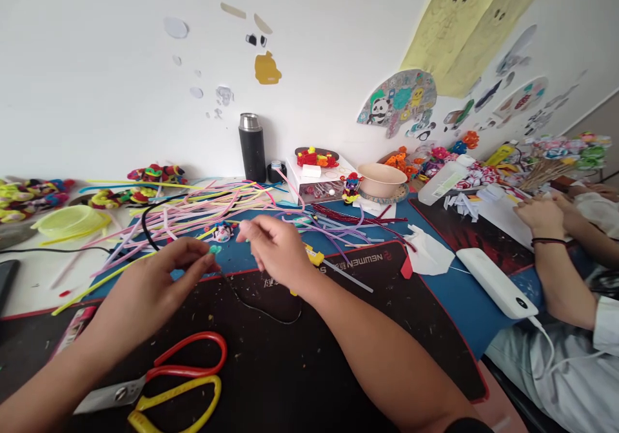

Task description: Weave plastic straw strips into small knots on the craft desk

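Note:
My left hand [167, 281] is closed in a pinch on a small green piece [215, 249], too small to name more exactly. A thin dark wire [251, 307] hangs from near those fingertips and loops over the black mat [271, 368]. Just to the right, my right hand [278, 246] is raised with its fingers curled together; whatever sits between them is hidden. Behind the hands lies a small white, blue and red figure [222, 232]. Scissors [159, 381] with one red and one yellow handle rest below my left hand.
Loose pipe cleaners [203, 204] spread over the back of the table. A black thermos [252, 149], a white box [314, 185] and a beige bowl [382, 180] stand near the wall. At the right, a co-worker's hands [541, 214] are beside a white power bank [496, 281].

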Demonstrator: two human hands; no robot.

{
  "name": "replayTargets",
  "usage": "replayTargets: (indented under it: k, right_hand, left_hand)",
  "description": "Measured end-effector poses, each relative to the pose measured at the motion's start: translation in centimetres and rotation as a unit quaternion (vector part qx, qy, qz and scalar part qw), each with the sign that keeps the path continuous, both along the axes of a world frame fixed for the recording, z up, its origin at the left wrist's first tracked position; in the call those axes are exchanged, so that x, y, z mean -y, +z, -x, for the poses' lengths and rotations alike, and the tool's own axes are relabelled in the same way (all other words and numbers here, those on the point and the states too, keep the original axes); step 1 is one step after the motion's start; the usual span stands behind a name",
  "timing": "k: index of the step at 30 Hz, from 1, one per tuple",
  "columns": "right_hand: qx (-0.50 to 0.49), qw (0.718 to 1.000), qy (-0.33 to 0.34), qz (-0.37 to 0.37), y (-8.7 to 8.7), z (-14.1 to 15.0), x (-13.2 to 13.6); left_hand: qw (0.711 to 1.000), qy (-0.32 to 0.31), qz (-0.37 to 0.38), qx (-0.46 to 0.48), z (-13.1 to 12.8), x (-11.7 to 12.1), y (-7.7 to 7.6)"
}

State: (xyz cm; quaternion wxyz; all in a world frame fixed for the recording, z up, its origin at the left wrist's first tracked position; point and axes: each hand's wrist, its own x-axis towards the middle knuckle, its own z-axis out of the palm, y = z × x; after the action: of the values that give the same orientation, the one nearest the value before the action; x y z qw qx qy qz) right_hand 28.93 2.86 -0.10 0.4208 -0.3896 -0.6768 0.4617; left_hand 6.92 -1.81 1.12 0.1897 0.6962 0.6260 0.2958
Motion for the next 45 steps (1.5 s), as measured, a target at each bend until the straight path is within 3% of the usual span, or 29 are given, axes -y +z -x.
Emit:
replayTargets:
  k: [3,7,12,17,29,45]
  right_hand:
    - [-0.098,0.995,-0.031,0.021,0.2,-0.8,-1.1]
    - [-0.149,0.988,-0.040,0.026,-0.1,-1.2,-2.1]
    - [-0.161,0.985,-0.049,0.036,0.3,-1.5,-2.5]
    - [-0.179,0.981,-0.059,0.052,0.5,-2.0,-3.2]
    - [-0.175,0.982,-0.047,0.056,1.0,-1.9,-2.9]
    - [-0.142,0.987,-0.041,0.058,1.5,-1.7,-2.2]
  left_hand:
    - [0.998,-0.033,0.060,0.006,-1.2,-1.1,1.3]
    - [0.995,-0.062,0.063,-0.053,-3.3,-3.4,1.7]
    - [0.982,-0.080,0.062,-0.160,-5.2,-6.5,0.3]
    - [0.975,-0.067,0.064,-0.200,-5.4,-8.5,-1.7]
    - [0.961,-0.056,0.054,-0.265,-5.8,-8.9,-2.9]
    - [0.967,-0.113,0.022,-0.228,-4.1,-8.9,-4.9]
